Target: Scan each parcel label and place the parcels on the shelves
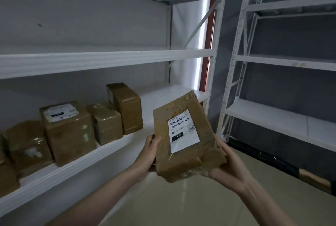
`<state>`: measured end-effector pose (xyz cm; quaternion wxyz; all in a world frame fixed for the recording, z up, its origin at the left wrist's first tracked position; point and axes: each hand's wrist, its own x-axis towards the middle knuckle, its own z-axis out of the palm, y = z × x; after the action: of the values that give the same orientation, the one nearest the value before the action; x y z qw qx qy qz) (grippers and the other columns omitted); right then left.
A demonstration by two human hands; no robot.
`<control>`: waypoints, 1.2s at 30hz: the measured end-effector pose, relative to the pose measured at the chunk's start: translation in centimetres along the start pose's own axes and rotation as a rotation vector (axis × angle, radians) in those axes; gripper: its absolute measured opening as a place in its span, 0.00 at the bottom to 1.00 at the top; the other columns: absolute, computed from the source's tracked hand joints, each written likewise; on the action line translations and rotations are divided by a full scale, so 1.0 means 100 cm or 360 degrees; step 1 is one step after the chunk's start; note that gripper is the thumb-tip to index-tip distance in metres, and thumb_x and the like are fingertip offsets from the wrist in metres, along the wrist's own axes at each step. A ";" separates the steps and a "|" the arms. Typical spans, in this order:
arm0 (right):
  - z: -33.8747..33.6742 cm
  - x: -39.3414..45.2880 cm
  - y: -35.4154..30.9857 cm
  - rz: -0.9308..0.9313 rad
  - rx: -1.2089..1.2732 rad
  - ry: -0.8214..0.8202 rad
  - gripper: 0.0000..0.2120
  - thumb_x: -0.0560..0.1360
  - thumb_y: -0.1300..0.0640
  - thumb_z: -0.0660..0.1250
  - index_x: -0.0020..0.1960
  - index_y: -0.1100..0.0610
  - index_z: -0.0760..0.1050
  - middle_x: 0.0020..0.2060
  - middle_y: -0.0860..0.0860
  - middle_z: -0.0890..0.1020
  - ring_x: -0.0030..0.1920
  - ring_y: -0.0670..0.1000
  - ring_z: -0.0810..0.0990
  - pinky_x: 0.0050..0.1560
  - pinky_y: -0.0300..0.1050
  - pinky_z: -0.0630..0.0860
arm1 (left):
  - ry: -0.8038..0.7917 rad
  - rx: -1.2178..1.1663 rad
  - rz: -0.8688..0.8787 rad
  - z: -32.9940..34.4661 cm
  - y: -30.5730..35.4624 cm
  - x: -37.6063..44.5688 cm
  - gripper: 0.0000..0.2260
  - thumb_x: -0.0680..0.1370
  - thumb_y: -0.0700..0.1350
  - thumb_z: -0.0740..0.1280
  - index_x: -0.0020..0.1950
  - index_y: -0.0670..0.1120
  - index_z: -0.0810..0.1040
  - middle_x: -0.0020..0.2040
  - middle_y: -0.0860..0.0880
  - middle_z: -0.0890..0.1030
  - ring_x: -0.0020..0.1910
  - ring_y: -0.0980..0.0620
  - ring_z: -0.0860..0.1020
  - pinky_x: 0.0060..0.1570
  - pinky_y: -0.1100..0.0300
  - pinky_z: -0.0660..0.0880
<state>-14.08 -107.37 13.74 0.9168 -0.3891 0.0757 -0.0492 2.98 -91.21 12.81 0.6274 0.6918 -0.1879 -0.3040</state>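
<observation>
Gripped at its left edge by the left hand [148, 155] and cradled from below right by the right hand [230, 166], a brown tape-wrapped cardboard parcel [187, 135] is held in the air just beside the white metal shelf [112, 151]. Its white printed label [183, 130] faces up. Five taped brown parcels [67, 133] are lined along that shelf.

The single head-worn view looks forward and slightly down from the person's own height, facing the corner where a white shelf unit [101, 155] on the left meets a second rack [283, 116] far right. It sits close, forearms entering from the near bottom edge, floor [181, 205] below.
</observation>
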 end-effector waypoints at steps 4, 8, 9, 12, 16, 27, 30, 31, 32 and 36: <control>-0.030 0.072 -0.029 0.0099 0.0168 -0.0348 0.27 0.82 0.42 0.49 0.74 0.56 0.65 0.73 0.62 0.65 0.72 0.66 0.62 0.66 0.74 0.57 | 0.0124 0.0037 0.0083 0.010 0.009 0.070 0.13 0.83 0.58 0.51 0.67 0.58 0.62 0.53 0.56 0.78 0.48 0.56 0.79 0.47 0.57 0.78; -0.051 0.136 -0.051 0.0162 0.0150 -0.0307 0.26 0.81 0.42 0.50 0.73 0.55 0.67 0.71 0.61 0.68 0.72 0.66 0.63 0.66 0.77 0.55 | 0.0382 0.0471 0.0398 0.014 0.005 0.127 0.19 0.84 0.52 0.52 0.76 0.55 0.58 0.68 0.53 0.68 0.65 0.54 0.70 0.64 0.56 0.69; -0.055 0.154 -0.058 0.0190 0.0129 -0.0290 0.26 0.80 0.42 0.52 0.71 0.55 0.69 0.70 0.61 0.70 0.70 0.65 0.66 0.66 0.76 0.58 | 0.0417 0.0558 0.0466 0.014 0.008 0.138 0.20 0.84 0.51 0.52 0.77 0.55 0.56 0.70 0.53 0.63 0.67 0.54 0.67 0.67 0.56 0.66; -0.056 0.206 -0.084 0.0195 0.0006 -0.0218 0.23 0.77 0.42 0.56 0.63 0.56 0.75 0.60 0.59 0.77 0.59 0.61 0.76 0.63 0.68 0.64 | 0.0546 0.0858 0.0594 0.012 0.021 0.172 0.19 0.85 0.51 0.50 0.76 0.54 0.61 0.76 0.52 0.57 0.73 0.51 0.60 0.71 0.57 0.59; -0.051 0.266 -0.117 0.0292 -0.0130 -0.0232 0.22 0.79 0.43 0.54 0.56 0.55 0.80 0.53 0.57 0.82 0.50 0.58 0.81 0.49 0.58 0.77 | 0.1000 0.1691 0.0781 0.002 0.047 0.196 0.29 0.81 0.61 0.40 0.69 0.53 0.74 0.68 0.53 0.74 0.67 0.48 0.68 0.63 0.49 0.65; -0.022 0.383 -0.137 0.0466 -0.0443 -0.0298 0.19 0.78 0.48 0.60 0.62 0.56 0.78 0.51 0.59 0.83 0.48 0.58 0.81 0.52 0.53 0.75 | 0.1299 0.2628 0.0583 -0.008 0.075 0.243 0.37 0.76 0.70 0.49 0.64 0.41 0.78 0.60 0.44 0.80 0.63 0.44 0.74 0.71 0.38 0.55; -0.011 0.403 -0.123 0.0355 -0.0500 -0.0311 0.16 0.79 0.50 0.60 0.64 0.51 0.76 0.54 0.58 0.83 0.52 0.59 0.82 0.49 0.53 0.79 | 0.1385 0.2663 0.0424 -0.022 0.074 0.247 0.37 0.75 0.70 0.47 0.65 0.45 0.77 0.66 0.45 0.74 0.69 0.43 0.67 0.70 0.35 0.43; -0.009 0.409 -0.118 0.0329 -0.0506 -0.0315 0.15 0.79 0.50 0.60 0.63 0.49 0.76 0.54 0.57 0.83 0.53 0.59 0.81 0.51 0.54 0.79 | 0.1406 0.2691 0.0363 -0.026 0.074 0.247 0.37 0.75 0.70 0.46 0.66 0.46 0.77 0.67 0.45 0.73 0.70 0.43 0.65 0.70 0.35 0.42; -0.005 0.413 -0.112 0.0327 -0.0505 -0.0332 0.13 0.80 0.50 0.59 0.61 0.47 0.77 0.52 0.56 0.84 0.52 0.58 0.82 0.50 0.53 0.79 | 0.1430 0.2725 0.0291 -0.030 0.073 0.246 0.37 0.75 0.70 0.46 0.66 0.45 0.77 0.67 0.45 0.73 0.70 0.43 0.65 0.71 0.35 0.42; 0.007 0.420 -0.096 0.0329 -0.0723 -0.0377 0.12 0.81 0.45 0.55 0.58 0.44 0.75 0.50 0.52 0.82 0.46 0.52 0.80 0.46 0.50 0.78 | 0.1468 0.2753 0.0075 -0.043 0.071 0.245 0.35 0.77 0.68 0.55 0.72 0.42 0.69 0.72 0.45 0.68 0.72 0.42 0.62 0.74 0.39 0.47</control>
<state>27.07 -119.81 16.97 0.8085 -0.5781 0.0164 0.1086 24.89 -104.71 15.35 -0.0781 0.9600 -0.0961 0.2512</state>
